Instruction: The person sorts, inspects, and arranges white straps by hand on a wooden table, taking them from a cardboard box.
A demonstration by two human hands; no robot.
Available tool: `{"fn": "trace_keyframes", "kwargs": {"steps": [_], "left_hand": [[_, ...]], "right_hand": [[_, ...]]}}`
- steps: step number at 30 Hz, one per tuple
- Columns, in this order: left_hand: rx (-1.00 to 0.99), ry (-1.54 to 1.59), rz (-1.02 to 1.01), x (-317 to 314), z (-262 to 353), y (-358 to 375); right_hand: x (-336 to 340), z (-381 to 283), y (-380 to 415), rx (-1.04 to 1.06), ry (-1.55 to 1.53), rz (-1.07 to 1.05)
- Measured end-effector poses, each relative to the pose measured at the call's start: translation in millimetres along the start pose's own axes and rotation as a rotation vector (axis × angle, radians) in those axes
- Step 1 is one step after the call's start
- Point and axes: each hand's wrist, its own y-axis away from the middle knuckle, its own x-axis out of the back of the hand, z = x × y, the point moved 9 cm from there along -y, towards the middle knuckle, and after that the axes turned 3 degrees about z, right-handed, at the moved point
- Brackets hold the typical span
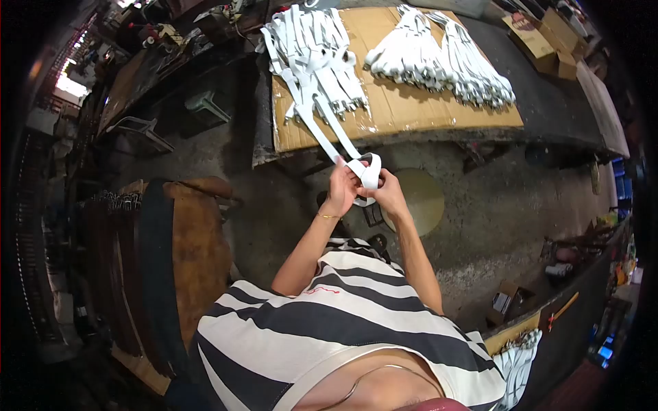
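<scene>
Before the cardboard (pixel 411 116), looped white strap (pixel 371 177) in a pinch of fingers, left hand (pixel 338 191) and right hand (pixel 391 196).

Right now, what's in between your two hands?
In the head view, a looped white strap lies between the left hand and the right hand.

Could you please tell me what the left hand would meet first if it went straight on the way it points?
Beyond the white strap it holds, the left hand would probably meet the near edge of the cardboard, though depth is unclear.
</scene>
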Motion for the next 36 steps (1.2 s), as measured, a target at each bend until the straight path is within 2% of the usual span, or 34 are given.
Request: {"fn": "trace_keyframes", "kwargs": {"steps": [1, 2, 3, 5, 7, 9, 10, 11, 13, 14, 17, 19, 20, 24, 27, 31, 36], "left_hand": [[-0.006, -0.077, 0.005, -3.3, -7.7, 8.3], [-0.106, -0.092, -0.004, -9.9, -6.3, 15.2], [-0.106, -0.096, -0.010, -13.8, -10.6, 18.6], [-0.119, -0.260, 0.048, -11.7, -13.7, 22.0], [-0.117, -0.363, 0.056, -11.4, -14.9, 20.0], [-0.024, 0.236, 0.158, -2.6, -26.8, 16.7], [0.052, 0.454, 0.232, 11.1, -35.8, 11.4], [0.136, 0.468, 0.200, 29.6, -49.1, 1.3], [0.067, 0.407, 0.212, 42.4, -40.3, -6.4], [0.094, 0.446, 0.336, 54.4, -40.8, -5.9], [0.040, 0.441, 0.305, 107.1, -34.0, -28.7], [-0.023, 0.426, 0.206, 110.8, -3.1, -34.0], [-0.055, 0.416, 0.258, 118.7, 16.6, -35.8], [-0.245, 0.327, 0.208, 137.2, 129.3, -51.3], [-0.301, 0.190, 0.236, 144.3, 195.0, -66.1], [-0.307, 0.120, 0.107, 123.9, 231.8, -95.3], [-0.359, 0.143, 0.010, 123.8, 278.2, -130.5]], "right_hand": [[-4.4, 1.7, 7.1, -0.020, -0.022, -0.139], [-0.6, 8.5, 7.4, 0.039, -0.032, -0.156], [4.2, 7.5, 10.6, 0.045, -0.035, -0.151], [9.7, 21.1, 14.8, -0.155, -0.230, -0.120], [6.8, 17.6, 21.3, -0.142, -0.246, -0.138], [-2.1, 29.5, 29.1, -0.230, -0.377, -0.221], [-1.3, 27.8, 36.5, -0.223, -0.326, -0.183], [-1.6, 33.2, 42.4, -0.212, -0.300, -0.207], [-7.3, 40.5, 62.7, -0.275, -0.444, -0.220], [-6.3, 49.7, 69.7, -0.299, -0.470, -0.219], [-5.0, 62.9, 91.9, -0.342, -0.451, -0.218], [-4.6, 80.4, 96.9, -0.376, -0.405, -0.247], [-0.4, 86.7, 101.5, -0.407, -0.395, -0.204], [4.0, 110.1, 112.0, -0.494, -0.333, -0.267], [-4.6, 88.1, 118.7, -0.484, -0.370, -0.298], [-36.5, 60.7, 107.2, -0.442, -0.212, -0.390], [-84.0, 48.6, 79.4, -0.450, -0.258, -0.436]]}}
